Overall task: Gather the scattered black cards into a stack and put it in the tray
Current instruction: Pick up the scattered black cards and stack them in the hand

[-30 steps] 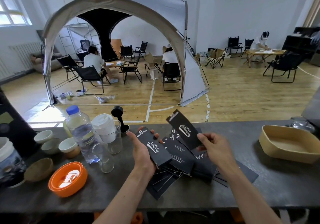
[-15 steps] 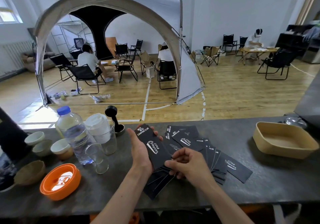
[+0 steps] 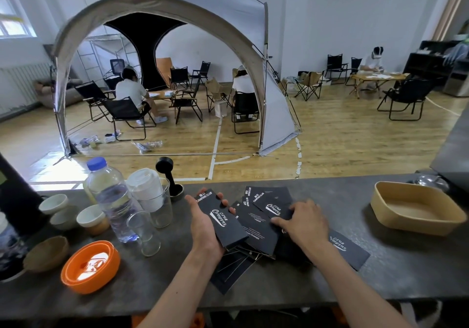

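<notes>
Several black cards with white print lie fanned and overlapping on the dark counter (image 3: 266, 228). My left hand (image 3: 203, 223) holds a small stack of black cards (image 3: 220, 218), palm up, fingers curled round the far edge. My right hand (image 3: 302, 223) lies palm down on the scattered cards, fingertips touching one of them. One more black card (image 3: 347, 249) sticks out to the right of my right wrist. The tan tray (image 3: 416, 211) stands empty at the right end of the counter.
Left of the cards stand a water bottle (image 3: 111, 200), clear cups (image 3: 152, 200), small bowls (image 3: 91, 221), an orange bowl (image 3: 90, 266) and a black tamper (image 3: 167, 173). A metal object (image 3: 431, 181) sits behind the tray. The counter's front edge (image 3: 253, 302) runs below my arms.
My right hand lowered the card it was holding up and moved down onto the scattered cards. My left hand still holds its stack.
</notes>
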